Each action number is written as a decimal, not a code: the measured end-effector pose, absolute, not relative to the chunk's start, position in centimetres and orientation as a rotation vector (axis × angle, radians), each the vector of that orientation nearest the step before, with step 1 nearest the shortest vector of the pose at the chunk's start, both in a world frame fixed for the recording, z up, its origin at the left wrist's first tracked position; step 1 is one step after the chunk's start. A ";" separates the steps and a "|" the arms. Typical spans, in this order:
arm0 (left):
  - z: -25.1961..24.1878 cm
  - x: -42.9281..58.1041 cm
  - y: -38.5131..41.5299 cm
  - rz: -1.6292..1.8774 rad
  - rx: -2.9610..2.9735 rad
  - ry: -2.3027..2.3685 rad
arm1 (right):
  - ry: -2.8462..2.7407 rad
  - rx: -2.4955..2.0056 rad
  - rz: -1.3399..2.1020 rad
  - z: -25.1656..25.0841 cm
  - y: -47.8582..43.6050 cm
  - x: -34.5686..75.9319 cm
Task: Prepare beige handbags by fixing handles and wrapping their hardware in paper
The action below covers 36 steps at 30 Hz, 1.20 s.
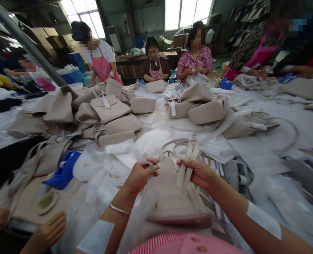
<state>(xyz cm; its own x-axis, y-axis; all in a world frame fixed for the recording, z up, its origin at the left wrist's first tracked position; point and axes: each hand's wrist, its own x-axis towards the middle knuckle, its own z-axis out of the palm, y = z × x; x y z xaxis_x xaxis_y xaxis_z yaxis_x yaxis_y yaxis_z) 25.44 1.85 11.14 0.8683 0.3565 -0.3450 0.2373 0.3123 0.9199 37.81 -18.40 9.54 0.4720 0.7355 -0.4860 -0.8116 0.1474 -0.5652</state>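
A beige handbag (168, 190) stands upright against my front, its darker base edge toward me and a thin handle rising behind its top. At the bag's upper left, my left hand (143, 173) is closed in a pinch; what lies between its fingertips is too small to make out. Thin white wrapping hangs just beside those fingers. My right hand (200, 172) is closed on a folded beige strap (184, 174), whose two lengths stick up above and hang below the fingers at the bag's upper right.
Beige bags (111, 107) are heaped at the left, with more (206, 111) at the right. A blue tape dispenser (65, 169) and a roll of tape (47, 203) lie left, near a co-worker's hands (49, 233). A grey tape dispenser (238, 174) sits right. Several co-workers are across the table.
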 end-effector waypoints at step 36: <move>12.9 24.5 -2.0 0.317 1.489 0.717 | -0.515 -1.346 0.809 12.0 -18.0 34.6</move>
